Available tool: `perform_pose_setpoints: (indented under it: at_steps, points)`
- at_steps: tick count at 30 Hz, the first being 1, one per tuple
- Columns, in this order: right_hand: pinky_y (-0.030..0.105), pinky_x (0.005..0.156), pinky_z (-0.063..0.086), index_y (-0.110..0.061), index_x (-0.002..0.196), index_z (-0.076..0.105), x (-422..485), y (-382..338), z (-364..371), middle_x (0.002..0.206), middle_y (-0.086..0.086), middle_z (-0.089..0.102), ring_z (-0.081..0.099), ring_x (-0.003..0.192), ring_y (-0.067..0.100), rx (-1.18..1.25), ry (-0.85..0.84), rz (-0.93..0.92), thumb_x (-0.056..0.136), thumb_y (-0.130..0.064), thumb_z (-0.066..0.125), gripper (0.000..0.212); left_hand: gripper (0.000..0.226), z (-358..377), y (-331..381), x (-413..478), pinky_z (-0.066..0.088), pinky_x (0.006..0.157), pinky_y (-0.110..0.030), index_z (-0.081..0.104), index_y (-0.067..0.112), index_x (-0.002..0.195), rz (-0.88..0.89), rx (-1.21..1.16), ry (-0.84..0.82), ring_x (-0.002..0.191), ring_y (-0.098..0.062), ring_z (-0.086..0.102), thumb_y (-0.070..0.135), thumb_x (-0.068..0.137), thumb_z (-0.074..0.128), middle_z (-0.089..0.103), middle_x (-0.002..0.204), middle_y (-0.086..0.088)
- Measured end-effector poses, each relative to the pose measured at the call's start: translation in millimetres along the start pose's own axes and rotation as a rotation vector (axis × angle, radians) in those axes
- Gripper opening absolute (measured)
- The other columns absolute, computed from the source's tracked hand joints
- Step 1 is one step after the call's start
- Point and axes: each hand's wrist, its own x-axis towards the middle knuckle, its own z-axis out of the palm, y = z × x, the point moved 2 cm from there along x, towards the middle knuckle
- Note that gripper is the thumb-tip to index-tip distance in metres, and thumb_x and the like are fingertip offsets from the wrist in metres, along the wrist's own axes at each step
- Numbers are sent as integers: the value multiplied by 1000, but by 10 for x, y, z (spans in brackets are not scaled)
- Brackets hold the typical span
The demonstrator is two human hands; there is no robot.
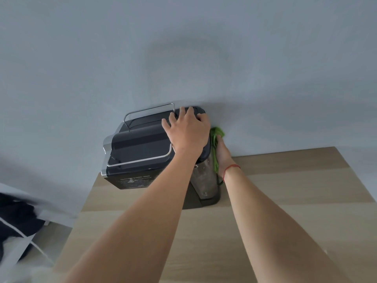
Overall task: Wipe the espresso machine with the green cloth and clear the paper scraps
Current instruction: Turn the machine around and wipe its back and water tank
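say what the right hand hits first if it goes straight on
Probably the grey wall behind the espresso machine; the right hand and its green cloth look close to it.

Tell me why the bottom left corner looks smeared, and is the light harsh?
Head view: the dark fabric there is blurred, likely by motion; the light is soft, with a faint shadow on the wall above the machine, and no glare.
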Motion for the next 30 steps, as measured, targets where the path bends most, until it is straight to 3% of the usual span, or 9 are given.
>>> perform_pose_setpoints:
  at_steps: [3, 5, 14, 18, 20, 22, 24, 28, 30]
  points:
    - [46, 104, 47, -19, 134, 55, 196, 538, -245, 124, 9, 66, 64, 111, 27, -12, 89, 83, 62, -85, 50, 97, 42, 0, 4, -2, 21, 112, -51, 62, 17, 112, 10, 13, 1, 128, -32, 43, 36, 93, 30, 59, 127, 0]
    - [48, 102, 47, -17, 130, 59, 34, 673, -290, 122, 10, 66, 64, 109, 30, 7, 155, 128, 74, -73, 43, 80, 43, -5, 3, 12, 22, 111, -51, 63, 17, 111, 15, 16, 4, 127, -32, 45, 36, 92, 30, 60, 125, 0]
    - [46, 97, 51, -22, 121, 62, -910, -196, 237, 116, 10, 68, 65, 106, 30, 108, 91, -69, 86, -61, 37, 58, 48, -69, 14, -61, 18, 114, -53, 55, 19, 130, 13, -11, -39, 134, -32, 39, 36, 96, 27, 53, 137, -1]
    - [51, 102, 47, -20, 115, 67, -1161, -586, 322, 117, 11, 69, 63, 113, 34, 171, 36, -150, 89, -60, 40, 55, 50, -191, 38, -96, 7, 118, -54, 43, 17, 142, -75, -111, -197, 144, -32, 25, 31, 99, 22, 38, 152, -3]
    - [48, 103, 46, -20, 110, 68, -1234, -753, 304, 116, 7, 70, 62, 115, 32, 133, 34, -186, 90, -61, 39, 54, 46, -373, 30, -14, 19, 114, -49, 51, 8, 131, -97, -273, -254, 137, -33, 35, 26, 100, 21, 47, 141, -10]
    - [37, 90, 52, -18, 110, 64, -1231, -890, 297, 107, 2, 68, 64, 97, 22, 0, 29, -274, 96, -55, 35, 49, 40, -600, -49, 52, 36, 101, -40, 55, 3, 124, -64, -408, -185, 128, -34, 45, 21, 101, 27, 56, 127, -14]
    - [28, 70, 48, -17, 113, 60, -1297, -950, 408, 99, 2, 66, 57, 76, 16, -227, 17, -383, 98, -50, 32, 46, 43, -691, -216, 66, 34, 107, -42, 50, 7, 135, -67, -311, -90, 133, -31, 43, 25, 100, 33, 50, 140, -12]
    - [45, 112, 35, -19, 128, 57, -1269, -857, 648, 143, 11, 47, 46, 129, 26, -814, -87, -650, 90, -54, 33, 57, 55, -482, -487, -66, -5, 117, -56, 20, 24, 154, -217, -20, -285, 150, -33, -6, 40, 101, 18, 3, 163, -8]
    - [40, 120, 23, -12, 137, 51, -1204, -960, 691, 155, 6, 31, 30, 143, 24, -892, -71, -647, 99, -40, 35, 50, 56, -391, -502, -67, -15, 115, -56, 10, 28, 155, -229, -30, -332, 148, -33, -17, 41, 101, 10, -7, 163, -7]
